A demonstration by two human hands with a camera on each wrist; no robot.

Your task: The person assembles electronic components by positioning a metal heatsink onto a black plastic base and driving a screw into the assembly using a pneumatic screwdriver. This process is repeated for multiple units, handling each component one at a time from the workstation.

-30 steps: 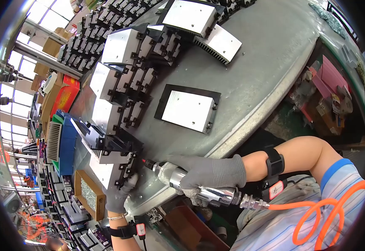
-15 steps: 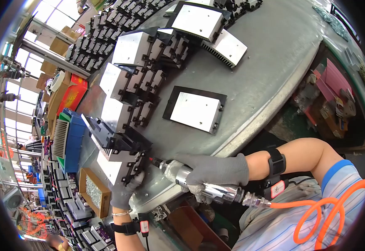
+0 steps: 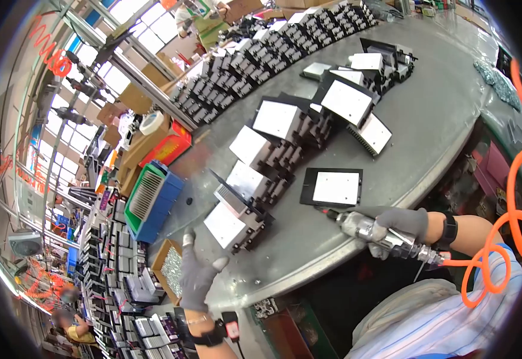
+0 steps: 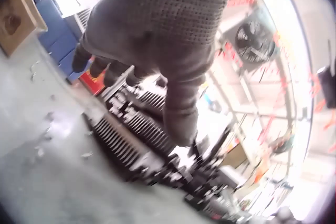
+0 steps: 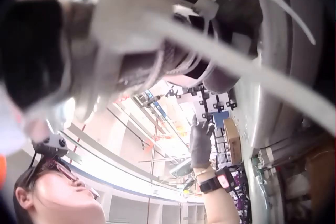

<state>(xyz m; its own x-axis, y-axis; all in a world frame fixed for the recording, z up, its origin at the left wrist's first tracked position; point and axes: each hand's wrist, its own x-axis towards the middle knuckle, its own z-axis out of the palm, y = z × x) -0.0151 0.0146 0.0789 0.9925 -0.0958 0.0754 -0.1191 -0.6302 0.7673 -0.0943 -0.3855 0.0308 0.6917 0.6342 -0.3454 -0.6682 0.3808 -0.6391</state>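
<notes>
In the head view the gloved right hand [image 3: 399, 224] grips a silver power screwdriver [image 3: 371, 230], its red-tipped bit pointing left near a lone white-topped heatsink [image 3: 336, 187] on a black plate. The gloved left hand [image 3: 198, 276] has its fingers spread and holds nothing, beside an open box of screws [image 3: 170, 270]. Just above and right of it stands the nearest stacked heatsink [image 3: 225, 226], with a finned piece [image 3: 231, 198] tilted on top. The left wrist view shows the left hand [image 4: 152, 40] with extended fingers over blurred finned parts [image 4: 118, 142].
A row of heatsinks [image 3: 249, 145] runs back across the grey table [image 3: 428, 143], with many more along its far side. A blue bin [image 3: 164, 206] stands left, near a red box [image 3: 180, 142]. An orange air hose [image 3: 510, 197] coils at the right.
The left hand has come away from the nearest heatsink stack and its fingers have spread. The head view has shifted, showing more of the table's far side. The right hand still grips the screwdriver, now farther from that stack.
</notes>
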